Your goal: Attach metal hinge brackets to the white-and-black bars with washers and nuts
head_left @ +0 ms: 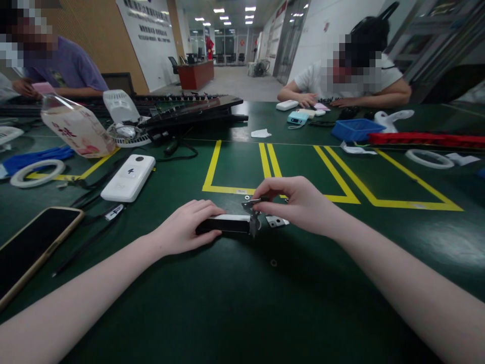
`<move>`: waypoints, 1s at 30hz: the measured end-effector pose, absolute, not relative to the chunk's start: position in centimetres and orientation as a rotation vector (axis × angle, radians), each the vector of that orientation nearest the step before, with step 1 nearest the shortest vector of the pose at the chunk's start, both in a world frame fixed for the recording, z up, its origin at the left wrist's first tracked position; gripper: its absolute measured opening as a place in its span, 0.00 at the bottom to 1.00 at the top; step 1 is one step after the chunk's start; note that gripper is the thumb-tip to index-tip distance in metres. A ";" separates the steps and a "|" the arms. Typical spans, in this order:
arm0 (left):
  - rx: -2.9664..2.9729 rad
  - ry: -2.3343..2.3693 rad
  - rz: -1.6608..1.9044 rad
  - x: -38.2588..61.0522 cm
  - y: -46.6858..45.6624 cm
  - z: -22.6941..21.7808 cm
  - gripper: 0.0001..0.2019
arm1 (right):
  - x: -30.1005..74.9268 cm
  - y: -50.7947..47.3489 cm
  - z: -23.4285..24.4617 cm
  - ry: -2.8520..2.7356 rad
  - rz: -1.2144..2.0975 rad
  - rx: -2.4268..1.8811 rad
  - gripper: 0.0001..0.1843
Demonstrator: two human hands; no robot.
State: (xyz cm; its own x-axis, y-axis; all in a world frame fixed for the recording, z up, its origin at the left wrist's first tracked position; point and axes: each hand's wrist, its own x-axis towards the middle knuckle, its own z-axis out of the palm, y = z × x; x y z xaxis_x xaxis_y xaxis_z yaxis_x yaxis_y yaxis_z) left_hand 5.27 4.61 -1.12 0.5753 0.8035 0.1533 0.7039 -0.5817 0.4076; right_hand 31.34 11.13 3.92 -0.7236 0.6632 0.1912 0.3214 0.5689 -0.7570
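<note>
My left hand [185,230] lies on the green table [242,303] with its fingers wrapped round the left end of a narrow black and white bar [227,224]. My right hand [297,202] pinches a small grey metal bracket [253,210] at the bar's right end. A second small metal plate [276,221] lies just under my right palm. A tiny washer [273,263] sits on the table in front of the bar.
A white power bank [129,178], a phone [32,247], a tape ring [37,173], a drink carton [76,129] and a small fan [123,119] lie to the left. Yellow tape lines [265,162] mark the table. Two people sit at the far side near a blue tray [354,130].
</note>
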 end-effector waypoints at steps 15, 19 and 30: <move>2.532 1.232 0.511 5.2 4.6 -1.4 0.15 | 31.4 11.1 4.3 -2.320 0.927 -0.912 0.09; 2.522 1.230 0.531 5.2 4.6 -1.5 0.15 | 31.5 11.2 4.6 -2.345 0.981 -0.930 0.08; 2.511 1.220 0.521 5.0 4.7 -1.6 0.15 | 31.2 10.9 4.2 -2.374 0.880 -0.940 0.07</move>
